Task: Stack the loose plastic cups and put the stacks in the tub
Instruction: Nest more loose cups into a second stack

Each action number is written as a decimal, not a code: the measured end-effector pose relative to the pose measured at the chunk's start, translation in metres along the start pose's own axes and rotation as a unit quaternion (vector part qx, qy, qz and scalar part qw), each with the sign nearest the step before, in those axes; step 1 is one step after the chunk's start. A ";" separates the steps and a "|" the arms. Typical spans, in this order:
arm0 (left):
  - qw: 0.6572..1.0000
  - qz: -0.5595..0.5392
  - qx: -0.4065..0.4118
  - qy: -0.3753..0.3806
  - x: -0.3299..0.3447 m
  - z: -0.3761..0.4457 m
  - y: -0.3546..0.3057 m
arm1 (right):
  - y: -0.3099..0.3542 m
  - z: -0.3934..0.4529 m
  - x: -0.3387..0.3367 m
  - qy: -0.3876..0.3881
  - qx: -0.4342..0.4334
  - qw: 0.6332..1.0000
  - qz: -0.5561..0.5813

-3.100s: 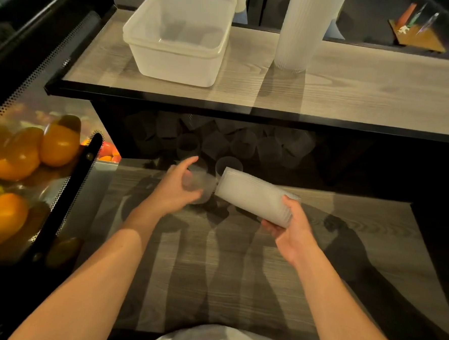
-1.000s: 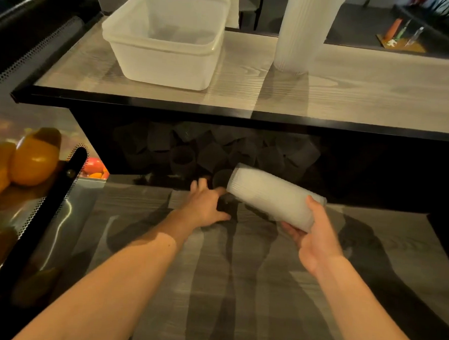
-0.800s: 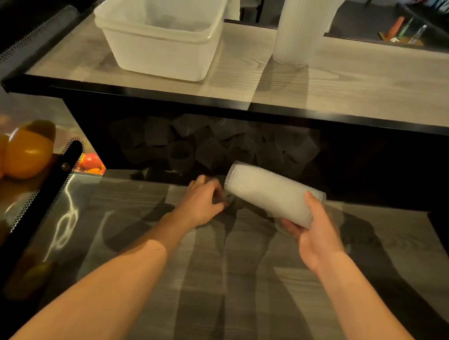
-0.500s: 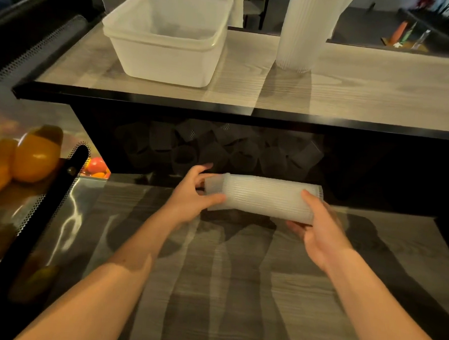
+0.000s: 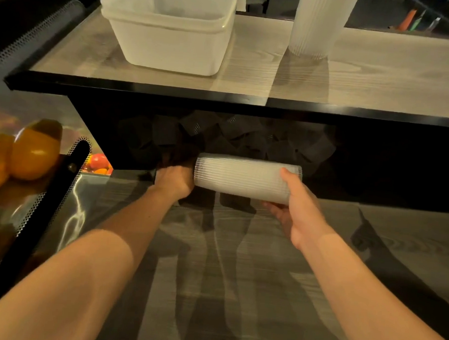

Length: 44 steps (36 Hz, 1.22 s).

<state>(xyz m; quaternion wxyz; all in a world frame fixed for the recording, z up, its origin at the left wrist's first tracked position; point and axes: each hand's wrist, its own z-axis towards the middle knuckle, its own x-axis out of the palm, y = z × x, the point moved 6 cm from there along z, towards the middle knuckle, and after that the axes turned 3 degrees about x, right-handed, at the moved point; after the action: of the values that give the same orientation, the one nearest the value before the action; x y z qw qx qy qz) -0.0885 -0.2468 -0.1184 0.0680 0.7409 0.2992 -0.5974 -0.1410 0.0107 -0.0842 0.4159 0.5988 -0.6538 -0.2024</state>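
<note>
My right hand [image 5: 297, 211] grips a stack of ribbed translucent plastic cups [image 5: 244, 177], held level above the lower wooden counter, its left end pointing at my left hand. My left hand [image 5: 175, 180] reaches under the upper shelf into a shadowed pile of loose cups [image 5: 233, 136]; its fingers are lost in the dark. The white plastic tub [image 5: 161, 22] stands on the upper shelf at the back left and looks hollow. A tall upright stack of cups [image 5: 316, 23] stands to the tub's right.
The upper shelf's black front edge [image 5: 222, 97] overhangs the loose cups. Oranges [image 5: 32, 150] lie behind a perforated metal guard at the left, with tomatoes [image 5: 97, 162] beyond. Small coloured items [image 5: 411, 19] sit at the far right back.
My left hand has left the stack's left end, where it pressed a cup on, and gone back into the dark under the shelf. The stack has stayed level in my right hand.
</note>
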 end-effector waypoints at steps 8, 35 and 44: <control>0.932 -0.337 -0.111 -0.081 0.002 -0.011 0.016 | 0.006 0.005 -0.006 -0.038 -0.020 0.999 -0.007; 0.644 -0.741 -0.093 -0.163 -0.015 -0.038 0.045 | 0.012 0.011 -0.003 -0.035 -0.023 0.999 0.015; 0.727 -0.685 -0.033 0.018 -0.004 -0.042 0.006 | -0.017 0.010 0.019 0.031 0.019 0.999 0.016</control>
<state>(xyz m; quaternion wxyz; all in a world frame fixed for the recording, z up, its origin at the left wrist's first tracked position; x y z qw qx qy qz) -0.0505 -0.2336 -0.1040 -0.3408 0.3425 0.7461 -0.4581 -0.1377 -0.0134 -0.0973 0.4273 0.6021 -0.6539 -0.1648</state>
